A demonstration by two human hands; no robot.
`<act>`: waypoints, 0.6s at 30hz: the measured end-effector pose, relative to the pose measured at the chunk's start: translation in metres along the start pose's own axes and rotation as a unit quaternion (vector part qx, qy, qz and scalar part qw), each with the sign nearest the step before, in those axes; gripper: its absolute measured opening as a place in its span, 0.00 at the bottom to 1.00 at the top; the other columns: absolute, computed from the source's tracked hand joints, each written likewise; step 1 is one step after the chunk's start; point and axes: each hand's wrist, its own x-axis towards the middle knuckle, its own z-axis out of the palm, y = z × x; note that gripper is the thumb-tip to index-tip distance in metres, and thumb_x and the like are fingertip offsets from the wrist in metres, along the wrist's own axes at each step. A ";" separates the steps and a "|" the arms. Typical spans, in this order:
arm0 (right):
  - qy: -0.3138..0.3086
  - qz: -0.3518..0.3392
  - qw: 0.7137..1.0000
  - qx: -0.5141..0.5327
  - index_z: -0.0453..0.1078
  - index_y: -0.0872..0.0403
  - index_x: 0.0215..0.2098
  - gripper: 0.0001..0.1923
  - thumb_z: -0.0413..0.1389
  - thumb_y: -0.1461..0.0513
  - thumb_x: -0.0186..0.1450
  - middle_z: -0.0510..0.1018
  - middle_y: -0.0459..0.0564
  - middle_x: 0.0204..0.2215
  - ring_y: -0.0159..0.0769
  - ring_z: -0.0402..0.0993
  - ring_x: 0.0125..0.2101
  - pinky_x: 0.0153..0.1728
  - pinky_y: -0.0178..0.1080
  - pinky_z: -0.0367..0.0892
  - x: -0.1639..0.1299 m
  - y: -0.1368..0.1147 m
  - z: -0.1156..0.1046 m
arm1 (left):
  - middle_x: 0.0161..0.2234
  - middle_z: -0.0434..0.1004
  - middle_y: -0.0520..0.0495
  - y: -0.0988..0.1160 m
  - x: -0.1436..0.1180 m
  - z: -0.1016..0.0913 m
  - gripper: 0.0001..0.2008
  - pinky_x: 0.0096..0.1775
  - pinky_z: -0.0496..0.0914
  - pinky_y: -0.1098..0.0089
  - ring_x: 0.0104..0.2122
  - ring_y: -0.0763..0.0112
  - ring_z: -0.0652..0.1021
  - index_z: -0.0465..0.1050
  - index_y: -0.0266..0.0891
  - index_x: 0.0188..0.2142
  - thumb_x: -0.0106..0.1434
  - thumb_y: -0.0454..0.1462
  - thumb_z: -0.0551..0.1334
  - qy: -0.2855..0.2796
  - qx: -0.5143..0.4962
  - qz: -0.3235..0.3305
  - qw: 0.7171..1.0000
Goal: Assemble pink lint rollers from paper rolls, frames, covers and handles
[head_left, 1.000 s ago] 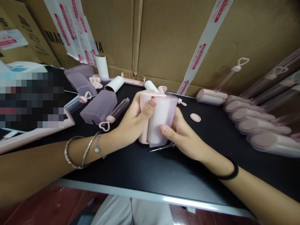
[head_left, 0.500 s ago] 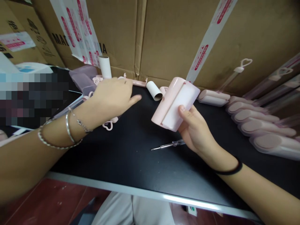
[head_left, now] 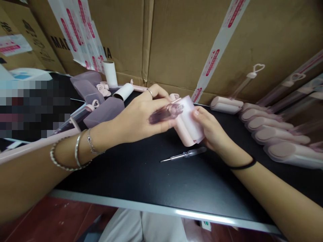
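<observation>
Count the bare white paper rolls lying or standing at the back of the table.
2: one white roll upright by the cardboard boxes, another lying beside it; others may be hidden.

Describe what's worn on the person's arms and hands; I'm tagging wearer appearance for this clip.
Both forearms are bare, with no sleeves or gloves. The left wrist carries silver bracelets: a beaded one, a plain bangle and a thin chain. A ring sits on a left-hand finger. The right wrist wears a thin black band.

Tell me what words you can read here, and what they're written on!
"MA": start of a black word on the cardboard box, the rest covered by tape.
"A": black letter on the cardboard box, just right of the tape.
Red print on the white tape strips: too small to read.
Label on the far-left box: too blurred.
</observation>
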 end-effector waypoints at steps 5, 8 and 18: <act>-0.067 -0.116 0.984 -0.115 0.68 0.51 0.46 0.23 0.63 0.47 0.59 0.78 0.50 0.45 0.39 0.75 0.45 0.47 0.41 0.68 -0.006 -0.008 -0.001 | 0.55 0.74 0.42 0.006 -0.004 0.005 0.16 0.63 0.56 0.54 0.62 0.50 0.66 0.78 0.39 0.33 0.60 0.50 0.65 -0.045 -0.135 0.033 0.989; -0.063 -0.200 0.949 -0.235 0.69 0.53 0.49 0.23 0.58 0.47 0.64 0.77 0.54 0.49 0.42 0.73 0.49 0.53 0.46 0.65 -0.010 -0.008 0.005 | 0.51 0.77 0.41 0.008 -0.008 0.020 0.19 0.61 0.60 0.58 0.58 0.55 0.71 0.78 0.38 0.35 0.65 0.52 0.60 -0.039 -0.225 -0.040 0.973; 0.048 -0.354 0.839 -0.411 0.69 0.54 0.41 0.14 0.51 0.53 0.68 0.72 0.60 0.49 0.50 0.65 0.53 0.54 0.54 0.61 -0.029 -0.011 0.028 | 0.61 0.69 0.39 -0.009 -0.009 0.035 0.31 0.63 0.56 0.58 0.64 0.55 0.65 0.69 0.41 0.56 0.63 0.58 0.58 -0.086 -0.151 0.025 0.984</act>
